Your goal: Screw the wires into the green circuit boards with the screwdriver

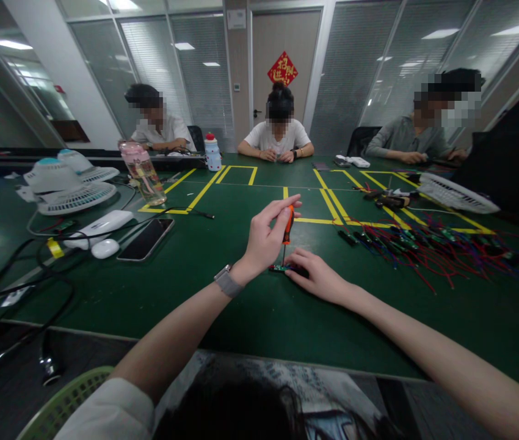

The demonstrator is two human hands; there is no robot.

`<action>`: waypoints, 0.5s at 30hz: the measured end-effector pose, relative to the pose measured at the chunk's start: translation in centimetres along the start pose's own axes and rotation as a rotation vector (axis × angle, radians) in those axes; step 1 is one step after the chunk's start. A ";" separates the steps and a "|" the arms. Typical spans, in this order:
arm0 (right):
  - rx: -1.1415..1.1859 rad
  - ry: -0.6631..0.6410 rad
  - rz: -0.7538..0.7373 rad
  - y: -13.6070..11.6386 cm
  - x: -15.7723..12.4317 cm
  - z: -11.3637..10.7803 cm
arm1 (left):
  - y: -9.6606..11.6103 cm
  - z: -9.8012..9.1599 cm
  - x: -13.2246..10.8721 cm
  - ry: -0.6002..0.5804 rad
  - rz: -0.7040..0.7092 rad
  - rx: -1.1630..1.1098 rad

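My left hand is closed around the orange and black handle of a screwdriver, which stands nearly upright. Its thin shaft points down onto a small green circuit board lying on the table. My right hand rests low on the tabletop, its fingers closed on the board's right side and a black part there. Exactly where the screwdriver's tip touches is too small to make out.
Circuit boards with red and blue wires pile up at the right. On the left are a phone, black cables, a white case, a bottle and white fans. Three people sit across the green table.
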State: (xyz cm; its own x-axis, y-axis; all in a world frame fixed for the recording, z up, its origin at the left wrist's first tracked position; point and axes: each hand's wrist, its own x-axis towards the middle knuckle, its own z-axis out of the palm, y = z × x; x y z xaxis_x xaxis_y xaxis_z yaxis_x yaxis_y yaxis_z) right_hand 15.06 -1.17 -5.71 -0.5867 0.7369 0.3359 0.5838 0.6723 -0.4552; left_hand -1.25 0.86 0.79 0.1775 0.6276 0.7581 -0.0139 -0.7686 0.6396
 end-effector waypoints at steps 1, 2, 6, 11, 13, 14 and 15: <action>0.000 0.001 0.000 0.0 0.0 0.0 | 0.0 0.0 0.0 0.002 -0.013 -0.023; 0.001 0.001 -0.001 -0.1 0.0 0.0 | 0.0 0.1 0.0 0.011 -0.021 -0.022; 0.005 0.001 0.000 -0.1 0.0 0.1 | 0.0 0.0 0.0 0.081 0.026 0.155; 0.008 0.004 -0.004 0.0 0.0 0.1 | -0.2 -0.2 0.0 0.033 0.050 0.124; 0.010 0.003 -0.004 0.0 0.0 0.1 | -0.2 -0.1 -0.1 0.009 0.037 0.061; 0.011 0.002 -0.003 0.0 0.0 0.1 | -0.2 -0.1 -0.1 0.011 0.034 0.058; 0.011 0.002 -0.004 -0.1 0.0 0.1 | -0.2 0.0 -0.1 0.021 0.039 0.080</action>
State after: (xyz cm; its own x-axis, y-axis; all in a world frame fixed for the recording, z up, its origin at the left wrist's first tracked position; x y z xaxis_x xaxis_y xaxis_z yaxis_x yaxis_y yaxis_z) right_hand 14.98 -1.21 -5.72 -0.5880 0.7344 0.3389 0.5755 0.6743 -0.4627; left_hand -1.28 0.99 0.59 0.1574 0.5984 0.7856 0.0583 -0.7997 0.5975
